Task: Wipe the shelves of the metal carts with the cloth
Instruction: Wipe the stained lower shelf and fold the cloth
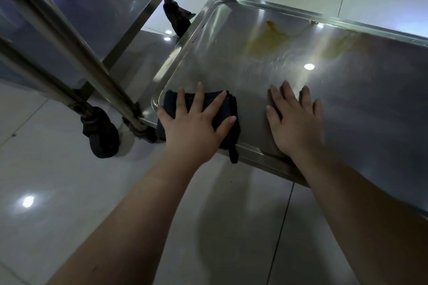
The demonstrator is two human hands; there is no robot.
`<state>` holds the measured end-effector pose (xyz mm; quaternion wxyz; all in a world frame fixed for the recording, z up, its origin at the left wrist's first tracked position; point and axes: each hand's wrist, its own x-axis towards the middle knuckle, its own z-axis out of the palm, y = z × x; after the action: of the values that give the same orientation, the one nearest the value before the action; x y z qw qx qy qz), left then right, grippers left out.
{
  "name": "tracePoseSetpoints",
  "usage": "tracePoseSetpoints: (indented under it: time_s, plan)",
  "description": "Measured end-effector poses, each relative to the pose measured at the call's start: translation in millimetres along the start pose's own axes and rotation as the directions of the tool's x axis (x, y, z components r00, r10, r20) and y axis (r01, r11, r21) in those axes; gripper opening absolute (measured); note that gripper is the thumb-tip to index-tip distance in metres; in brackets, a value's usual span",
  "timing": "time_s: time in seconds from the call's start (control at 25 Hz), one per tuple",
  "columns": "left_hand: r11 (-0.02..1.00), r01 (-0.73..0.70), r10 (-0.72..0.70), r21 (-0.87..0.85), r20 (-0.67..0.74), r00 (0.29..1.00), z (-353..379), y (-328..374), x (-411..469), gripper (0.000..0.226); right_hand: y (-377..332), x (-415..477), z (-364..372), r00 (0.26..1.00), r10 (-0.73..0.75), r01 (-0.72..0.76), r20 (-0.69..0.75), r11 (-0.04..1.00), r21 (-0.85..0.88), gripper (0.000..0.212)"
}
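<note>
Two metal carts: left cart (92,18), right cart (347,104). One cloth (172,103). Two hands: left hand (192,127), right hand (296,122).

This looks like a commercial or institutional service area, such as a canteen or restaurant back room, not a home. The left hand (194,122) and right hand (296,120) lie on the low shelf (347,99) of a stainless steel cart. A second steel cart (92,18) stands beyond the left hand. Dark caster wheels (102,132) sit just left of the left hand. Below the hands, the floor (69,169) is large, glossy pale tiles mirroring round light spots (28,201). A yellowish smear (271,41) marks the shelf beyond the right hand.
</note>
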<state>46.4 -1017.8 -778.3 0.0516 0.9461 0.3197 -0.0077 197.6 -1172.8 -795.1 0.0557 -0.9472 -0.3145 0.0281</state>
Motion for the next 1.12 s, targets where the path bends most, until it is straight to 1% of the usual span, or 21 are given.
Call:
tracePoseSetpoints:
  time_s: [0.16, 0.32, 0.4, 0.48, 0.6, 0.72, 0.8, 0.92, 1.04, 1.12]
  plan:
    - [0.999, -0.002, 0.005, -0.041, 0.088, 0.996, -5, -1, 63, 0.064, -4, 1, -3, 1.000, 0.010, -0.010, 0.001, 1.000, -0.019, 0.056]
    - [0.992, -0.108, 0.114, -0.064, 0.091, 0.989, -11, 4, 135, 0.062, -4, 0, -2, 1.000, 0.006, -0.006, 0.004, 1.000, -0.008, 0.056]
    - [0.990, -0.131, 0.135, -0.051, 0.107, 0.985, -15, 11, 153, 0.062, -4, 1, -3, 1.000, 0.005, -0.005, 0.001, 1.000, 0.002, 0.056]
    - [0.989, -0.134, 0.139, -0.054, 0.100, 0.985, -17, 17, 147, 0.061, -2, 0, -3, 1.000, 0.006, -0.006, -0.001, 1.000, 0.010, 0.055]
    - [0.988, -0.143, 0.148, -0.053, 0.101, 0.984, -10, 6, 93, 0.061, -1, 2, -3, 1.000, 0.004, -0.004, -0.003, 1.000, 0.027, 0.055]
    - [0.985, -0.174, 0.174, -0.005, 0.006, 0.985, 1, -13, 20, 0.062, -3, 0, -2, 1.000, 0.008, -0.008, -0.009, 1.000, 0.021, 0.055]
    - [0.987, -0.160, 0.160, 0.012, -0.005, 0.987, 2, -18, 11, 0.063, -4, -3, -1, 1.000, 0.006, -0.005, -0.017, 1.000, 0.013, 0.056]
    - [0.992, -0.125, 0.125, -0.014, 0.075, 0.989, -4, -9, 61, 0.062, -6, -3, -2, 1.000, 0.004, -0.004, -0.016, 1.000, 0.009, 0.056]
    - [0.989, -0.140, 0.143, -0.040, 0.072, 0.987, -10, 5, 126, 0.062, -5, -2, -3, 1.000, 0.004, -0.004, -0.003, 1.000, 0.003, 0.056]
    - [0.989, -0.140, 0.144, -0.045, 0.096, 0.985, -12, 14, 160, 0.062, -5, -2, -3, 1.000, -0.001, 0.002, -0.006, 1.000, 0.005, 0.056]
